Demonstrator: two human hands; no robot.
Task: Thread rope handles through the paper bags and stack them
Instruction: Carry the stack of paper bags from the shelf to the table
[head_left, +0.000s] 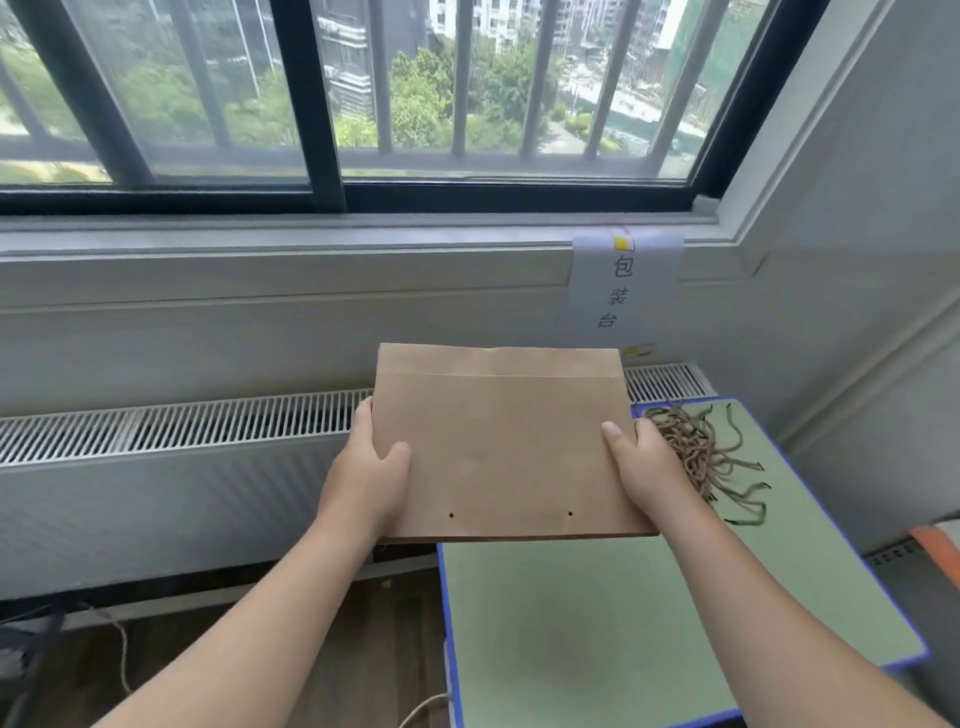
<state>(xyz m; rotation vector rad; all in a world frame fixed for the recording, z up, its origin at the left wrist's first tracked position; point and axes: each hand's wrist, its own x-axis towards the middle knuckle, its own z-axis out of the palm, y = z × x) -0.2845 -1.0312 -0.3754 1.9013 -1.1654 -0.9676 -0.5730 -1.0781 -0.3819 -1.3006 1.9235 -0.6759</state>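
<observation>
The person is holding one flat brown paper bag (498, 441) between both hands, lifted in front of them over the far left corner of the green table (571, 623), with its left part hanging out past the table's left edge. Whether the bag is touching the table underneath cannot be told; it is looking held clear. The left hand (371, 470) is gripping the bag's left edge, thumb lying on top and fingers curling round behind. The right hand (641, 462) is gripping the right edge the same way, thumb on the upper face. The bag's folded bottom flap is pointing away toward the wall, and two small punched holes (451, 515) are sitting near the edge closest to the person, with nothing passing through them. A loose tangle of rope handles (696, 447) is lying at the far right corner of the table, just beyond the right hand. A paper sign (621, 283) is hanging on the wall behind, above a radiator grille (182, 421). By the look of it, the step in hand is bringing an unthreaded bag into working position. The next move is probably calling for laying the bag down on the table's open near part, freeing the right hand to draw a single rope from the tangle, then feeding its tip through a hole while the left hand is steadying the paper.
</observation>
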